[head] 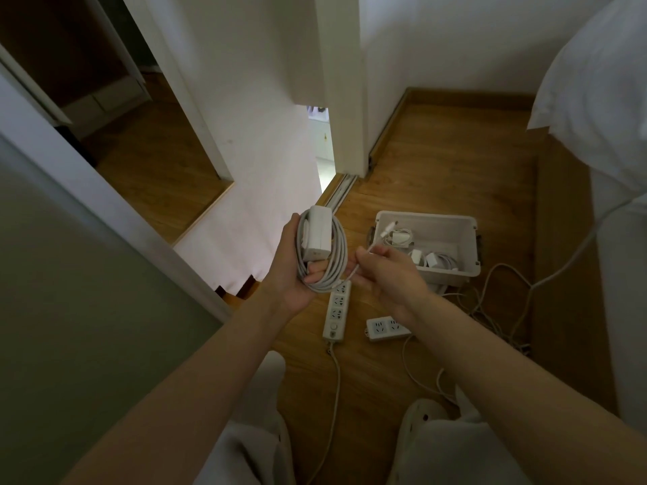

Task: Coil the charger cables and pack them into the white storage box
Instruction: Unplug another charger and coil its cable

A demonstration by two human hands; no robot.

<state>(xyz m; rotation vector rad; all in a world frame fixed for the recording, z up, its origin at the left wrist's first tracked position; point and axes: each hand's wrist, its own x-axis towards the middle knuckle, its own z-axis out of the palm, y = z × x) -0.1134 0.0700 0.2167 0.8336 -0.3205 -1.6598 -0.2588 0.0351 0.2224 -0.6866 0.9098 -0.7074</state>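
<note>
My left hand (292, 271) grips a white charger brick (317, 232) with its cable coiled in loops (338, 253) around it, held above the floor. My right hand (385, 274) pinches the loose end of that cable (360, 264) just right of the coil. The white storage box (451, 271) sits open on the wooden floor behind my right hand. Inside it lie several white chargers and coiled cables (429, 259).
A long white power strip (336, 311) lies on the floor under my hands, a short one (385, 329) beside it. Loose white cables (497, 302) trail to the right. A sliding door track (341, 190), white walls and white bedding (602, 99) surround the floor.
</note>
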